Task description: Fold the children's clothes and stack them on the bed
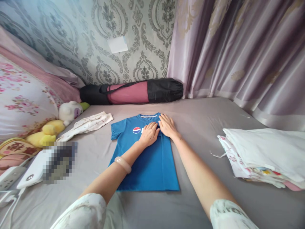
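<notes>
A blue T-shirt with a round red, white and blue logo lies spread on the bed, collar away from me. Its left sleeve sticks out, while the right side is folded inward along a straight edge. My left hand rests flat on the chest, covering part of the print beside the logo. At the right shoulder, next to the collar, my right hand lies with fingers stretched out, pressing on the cloth. A pale bangle circles my left forearm.
Folded clothes are stacked at right. White patterned trousers lie left of the shirt, near plush toys. A power strip and white power bank sit at lower left by a pixelated patch. A rolled bag lines the wall.
</notes>
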`<action>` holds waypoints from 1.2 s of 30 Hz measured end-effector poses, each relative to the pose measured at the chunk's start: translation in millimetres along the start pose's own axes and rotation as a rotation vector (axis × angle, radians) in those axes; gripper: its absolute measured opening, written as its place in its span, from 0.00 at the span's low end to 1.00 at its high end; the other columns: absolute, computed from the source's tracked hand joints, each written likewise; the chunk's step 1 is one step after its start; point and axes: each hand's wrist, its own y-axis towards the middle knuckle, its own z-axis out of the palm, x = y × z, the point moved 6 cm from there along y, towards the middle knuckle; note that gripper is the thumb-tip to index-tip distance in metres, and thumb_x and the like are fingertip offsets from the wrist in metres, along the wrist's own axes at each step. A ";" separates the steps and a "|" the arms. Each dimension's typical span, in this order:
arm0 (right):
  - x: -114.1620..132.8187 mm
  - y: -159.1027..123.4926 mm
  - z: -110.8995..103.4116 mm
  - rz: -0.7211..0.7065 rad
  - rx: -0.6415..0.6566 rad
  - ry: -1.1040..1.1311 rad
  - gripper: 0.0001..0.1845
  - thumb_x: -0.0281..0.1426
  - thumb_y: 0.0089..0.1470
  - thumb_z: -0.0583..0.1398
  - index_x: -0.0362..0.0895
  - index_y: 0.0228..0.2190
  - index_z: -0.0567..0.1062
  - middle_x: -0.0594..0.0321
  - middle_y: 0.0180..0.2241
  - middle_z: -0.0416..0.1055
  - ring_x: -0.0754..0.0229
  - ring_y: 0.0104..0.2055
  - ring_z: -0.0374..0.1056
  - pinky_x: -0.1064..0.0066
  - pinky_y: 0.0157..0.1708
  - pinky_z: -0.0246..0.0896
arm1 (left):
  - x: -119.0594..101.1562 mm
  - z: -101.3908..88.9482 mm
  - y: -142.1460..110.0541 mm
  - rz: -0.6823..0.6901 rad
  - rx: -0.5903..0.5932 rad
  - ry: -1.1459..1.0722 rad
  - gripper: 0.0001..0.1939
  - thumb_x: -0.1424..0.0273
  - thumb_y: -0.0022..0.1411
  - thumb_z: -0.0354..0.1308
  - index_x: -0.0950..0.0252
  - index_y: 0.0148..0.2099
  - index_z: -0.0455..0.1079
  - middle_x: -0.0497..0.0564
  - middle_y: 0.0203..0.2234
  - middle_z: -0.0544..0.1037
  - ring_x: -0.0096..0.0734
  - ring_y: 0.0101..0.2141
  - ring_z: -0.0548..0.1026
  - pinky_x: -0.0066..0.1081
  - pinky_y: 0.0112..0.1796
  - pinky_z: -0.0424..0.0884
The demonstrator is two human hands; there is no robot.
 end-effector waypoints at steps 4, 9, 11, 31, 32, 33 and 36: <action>5.7 -6.0 9.6 -0.003 0.149 -0.096 0.31 0.37 0.67 0.39 0.34 0.64 0.56 0.53 0.68 0.47 0.52 0.70 0.40 0.53 0.67 0.33 | 2.0 10.5 -8.9 0.015 0.082 0.035 0.24 0.64 0.72 0.41 0.68 0.65 0.57 0.61 0.64 0.61 0.44 0.64 0.57 0.47 0.62 0.54; 5.5 -6.8 12.4 0.005 0.198 -0.152 0.32 0.37 0.66 0.38 0.35 0.66 0.53 0.55 0.69 0.43 0.54 0.70 0.39 0.55 0.67 0.33 | 0.4 13.1 -10.2 0.008 0.069 0.042 0.24 0.66 0.71 0.41 0.68 0.65 0.58 0.60 0.64 0.62 0.44 0.64 0.58 0.47 0.62 0.53; 5.3 -6.9 12.8 0.014 0.212 -0.161 0.32 0.37 0.66 0.38 0.35 0.66 0.52 0.56 0.69 0.43 0.54 0.70 0.38 0.55 0.67 0.32 | -0.8 9.6 -10.8 0.015 0.031 0.030 0.23 0.67 0.70 0.42 0.68 0.63 0.60 0.60 0.62 0.64 0.44 0.63 0.60 0.45 0.61 0.55; 29.3 20.9 31.6 0.218 0.122 -0.146 0.34 0.40 0.66 0.41 0.29 0.64 0.53 0.44 0.68 0.44 0.48 0.70 0.37 0.55 0.66 0.31 | 57.7 2.8 -10.4 -0.302 -0.330 -0.525 0.21 0.83 0.51 0.43 0.65 0.45 0.68 0.57 0.41 0.75 0.39 0.46 0.72 0.43 0.52 0.68; 29.1 20.7 32.2 0.215 0.114 -0.147 0.35 0.40 0.66 0.41 0.29 0.64 0.54 0.44 0.68 0.45 0.48 0.70 0.38 0.55 0.66 0.31 | 57.7 2.6 -10.2 -0.309 -0.330 -0.528 0.21 0.83 0.52 0.43 0.66 0.44 0.68 0.57 0.41 0.75 0.38 0.46 0.72 0.42 0.52 0.68; 29.1 20.5 32.5 0.213 0.108 -0.149 0.35 0.40 0.66 0.41 0.29 0.64 0.54 0.44 0.68 0.45 0.47 0.70 0.38 0.55 0.66 0.31 | 57.6 2.3 -10.1 -0.314 -0.330 -0.530 0.20 0.84 0.52 0.43 0.66 0.44 0.67 0.57 0.41 0.75 0.38 0.46 0.72 0.41 0.52 0.68; 29.2 20.6 32.5 0.214 0.108 -0.153 0.35 0.40 0.66 0.42 0.27 0.64 0.54 0.44 0.68 0.45 0.47 0.70 0.38 0.56 0.67 0.30 | 57.0 0.3 -10.4 -0.327 -0.335 -0.524 0.19 0.84 0.52 0.43 0.67 0.43 0.67 0.58 0.41 0.74 0.38 0.46 0.72 0.39 0.52 0.68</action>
